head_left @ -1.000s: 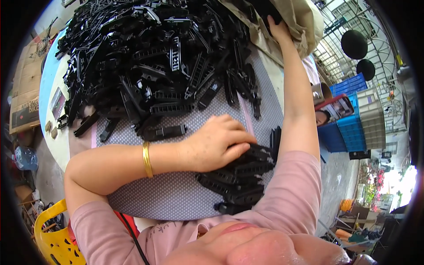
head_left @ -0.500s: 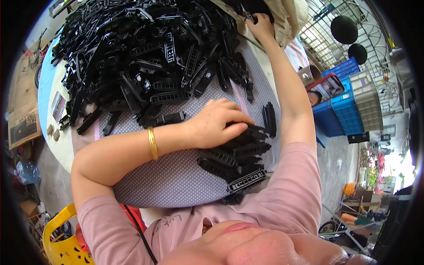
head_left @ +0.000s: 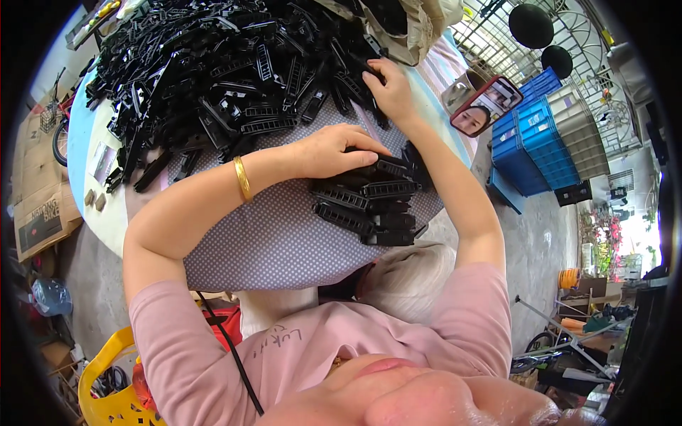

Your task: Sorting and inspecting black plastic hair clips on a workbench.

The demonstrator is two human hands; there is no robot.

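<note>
A large heap of black plastic parts (head_left: pixel 192 78), many with ladder-like slots, covers the far side of the table. A smaller group of these parts (head_left: pixel 348 195) lies at the near right. My left hand (head_left: pixel 334 150), with a gold bracelet on its wrist, reaches over this group. Its fingers and thumb bend around a black part (head_left: pixel 392 167) at the top of the group, and the fingertips are partly hidden. Farther off, my right hand (head_left: pixel 389 89) is at the right edge of the heap, thumb and fingers apart beside black parts.
The round table has a dotted cloth (head_left: pixel 249 248). A beige fabric bag (head_left: pixel 419 28) lies open beyond my right hand. A phone (head_left: pixel 486 106) stands at the table's right side. Blue crates (head_left: pixel 526 145) are to the right, a yellow chair (head_left: pixel 106 383) at the lower left.
My right hand has come back from the bag to the heap's right edge. My left hand has stayed over the small group. The whole view has shifted slightly.
</note>
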